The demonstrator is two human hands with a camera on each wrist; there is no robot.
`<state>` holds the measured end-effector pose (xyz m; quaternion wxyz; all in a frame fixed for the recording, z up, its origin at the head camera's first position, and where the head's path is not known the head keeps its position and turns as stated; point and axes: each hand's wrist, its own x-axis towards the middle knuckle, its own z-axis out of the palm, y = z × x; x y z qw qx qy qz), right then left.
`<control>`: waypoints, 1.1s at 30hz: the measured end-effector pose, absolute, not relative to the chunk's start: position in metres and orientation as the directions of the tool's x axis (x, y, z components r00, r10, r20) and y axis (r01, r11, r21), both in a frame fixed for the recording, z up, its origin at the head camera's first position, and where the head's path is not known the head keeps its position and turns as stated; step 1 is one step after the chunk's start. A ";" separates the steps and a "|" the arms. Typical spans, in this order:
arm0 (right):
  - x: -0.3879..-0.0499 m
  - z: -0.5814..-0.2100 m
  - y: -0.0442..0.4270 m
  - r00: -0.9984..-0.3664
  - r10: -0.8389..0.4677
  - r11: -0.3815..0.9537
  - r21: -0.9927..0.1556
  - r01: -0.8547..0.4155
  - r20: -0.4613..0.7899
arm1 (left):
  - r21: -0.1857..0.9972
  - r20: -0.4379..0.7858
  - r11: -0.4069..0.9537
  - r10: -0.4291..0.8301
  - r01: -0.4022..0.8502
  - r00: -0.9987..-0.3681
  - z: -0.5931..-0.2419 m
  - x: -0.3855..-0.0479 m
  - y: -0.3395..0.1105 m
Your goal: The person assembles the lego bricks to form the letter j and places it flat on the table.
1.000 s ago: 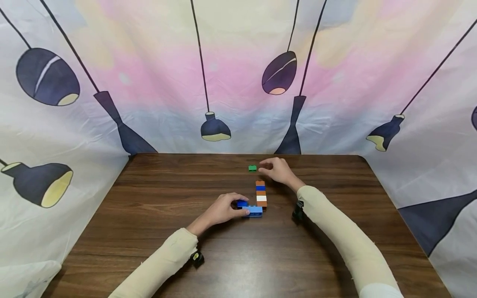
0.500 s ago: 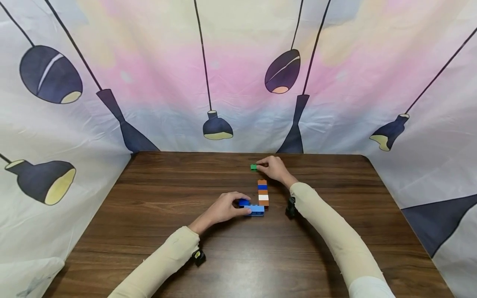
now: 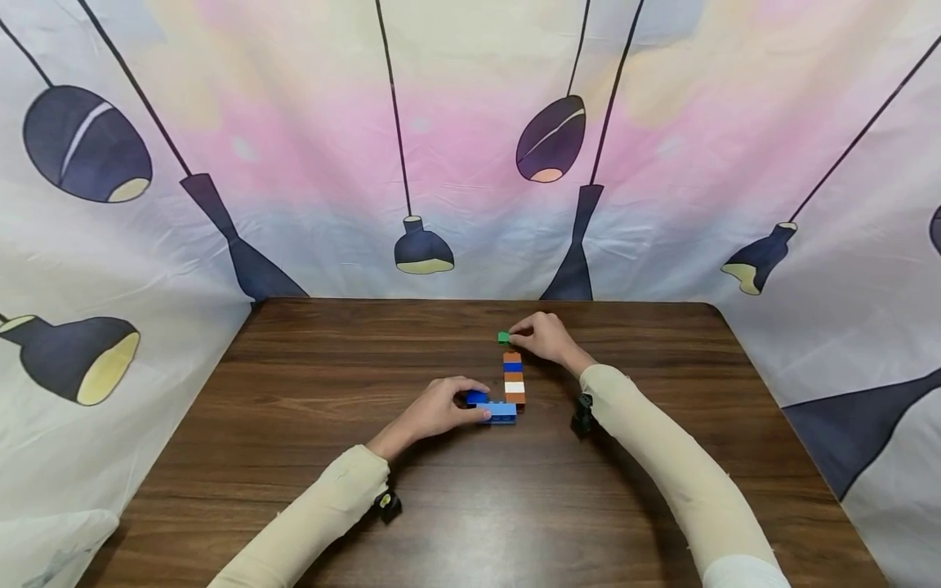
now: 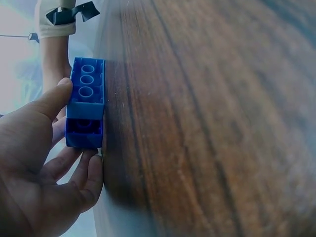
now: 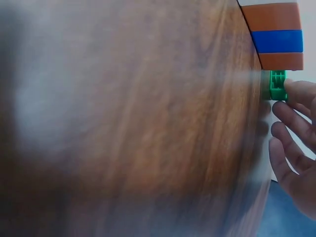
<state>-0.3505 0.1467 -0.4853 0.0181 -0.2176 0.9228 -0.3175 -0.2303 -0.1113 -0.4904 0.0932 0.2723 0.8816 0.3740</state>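
Observation:
In the head view my left hand [image 3: 439, 407] grips a light blue brick [image 3: 498, 412] and a dark blue brick [image 3: 476, 398], thumb on the near side. The left wrist view shows the light blue brick's hollow, tubed underside [image 4: 86, 81] facing the camera. From its right end a column of orange, blue and white bricks [image 3: 514, 387] runs away across the table. Beyond the column's far orange end, my right hand [image 3: 547, 336] pinches a small green brick [image 3: 503, 337] by its right side. In the right wrist view the green brick's open underside [image 5: 278, 86] shows beside the orange end.
The bricks lie on a dark wooden table [image 3: 331, 351]. A cloth backdrop [image 3: 470, 147] printed with hanging lamps rises behind its far edge and along both sides. A small black camera sits at each wrist, below the sleeves.
My right hand has closed in on the green brick and taken hold of it. The green brick has shifted slightly right and nearer the column. My left hand has kept its hold.

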 end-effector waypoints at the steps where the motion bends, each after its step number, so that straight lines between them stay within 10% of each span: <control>1: -0.349 -0.485 0.147 -0.903 -0.416 0.701 -0.597 -0.390 0.102 | 0.710 0.039 0.573 0.549 0.409 -0.835 -0.490 -0.230 -0.112; 33: -0.331 -0.491 0.160 -0.899 -0.418 0.666 -0.629 -0.402 0.132 | 0.715 0.024 0.570 0.559 0.405 -0.829 -0.490 -0.233 -0.111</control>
